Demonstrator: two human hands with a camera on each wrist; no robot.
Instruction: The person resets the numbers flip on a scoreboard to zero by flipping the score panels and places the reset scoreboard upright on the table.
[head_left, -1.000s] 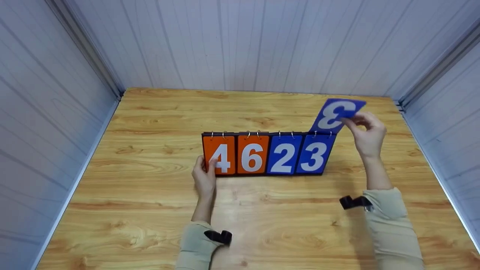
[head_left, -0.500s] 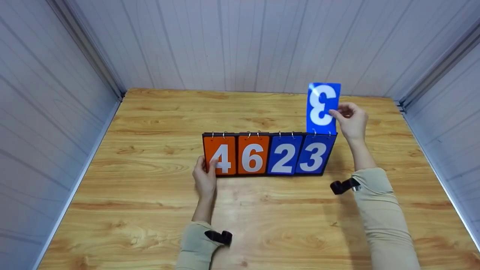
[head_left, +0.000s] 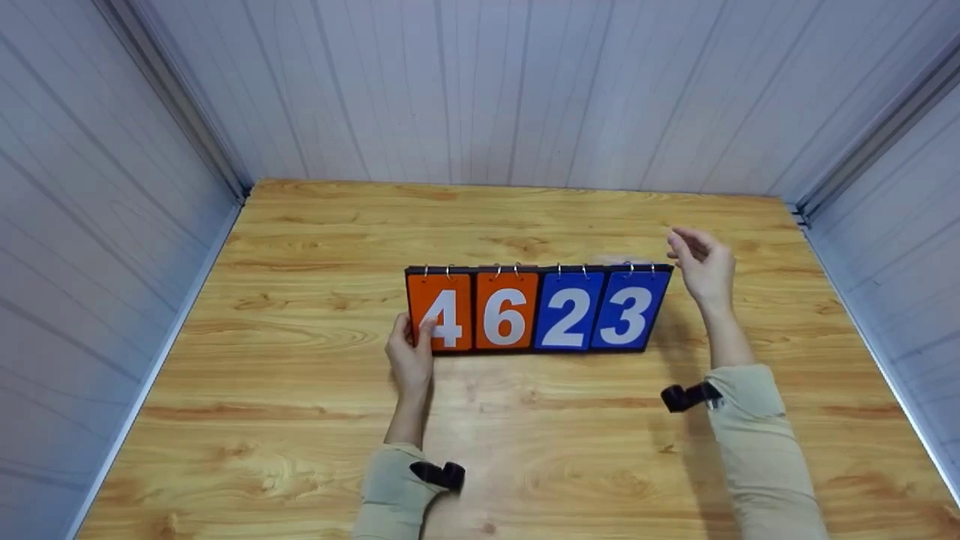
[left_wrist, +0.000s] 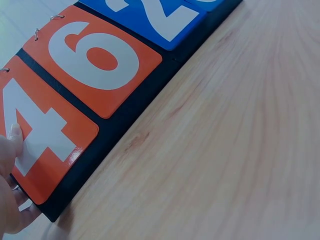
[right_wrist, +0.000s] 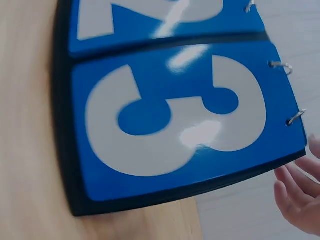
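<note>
A black flip scoreboard [head_left: 472, 307] stands on the wooden table, showing 4 and 6 on orange cards and 2 and 3 on blue cards. My left hand [head_left: 411, 356] grips its left end, thumb over the orange 4 card [left_wrist: 45, 130] and fingers behind the board. My right hand [head_left: 705, 266] is beside the upper right corner, fingers loosely bent and holding nothing. In the right wrist view the fingers [right_wrist: 287, 192] show just past the board's edge near the metal rings [right_wrist: 296, 117] of the blue 3 card [right_wrist: 175, 120]. A faint blurred card edge shows behind the top right.
The wooden table [head_left: 525, 435] extends around the scoreboard on every side. White panelled walls [head_left: 480, 90] close it in at the back, left and right. Black camera mounts [head_left: 439, 474] sit on both sleeves.
The blue card with a 3, upright above the board in my right hand, has gone over behind the board, and the hand has let go of it. My left hand has stayed put.
</note>
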